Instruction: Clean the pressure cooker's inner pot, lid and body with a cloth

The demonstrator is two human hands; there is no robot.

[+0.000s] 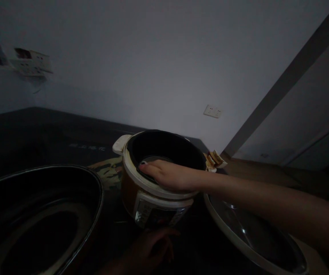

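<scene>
An electric cooker [130, 191] with a cream rim and a brown body stands in the middle, its lid section off and its dark inner pot [167, 143] showing. My right hand [164, 173] reaches from the right over the front of the rim into the pot's mouth. Its fingers are bunched together, and a small whitish spot shows by one fingertip; what they hold, if anything, is hidden. Below the control panel [160, 214], in deep shadow, my left hand [153, 246] is near the cooker's base, fingers loosely bent and apart with nothing visible in them.
A large dark pan [100, 191] stands at the left. On the right, a round glass lid [224, 225] lies partly under my right forearm. Behind the cooker's right side is a brown-stained hinge [216, 158]. The dark countertop [55, 126] meets a wall with a socket [212, 111].
</scene>
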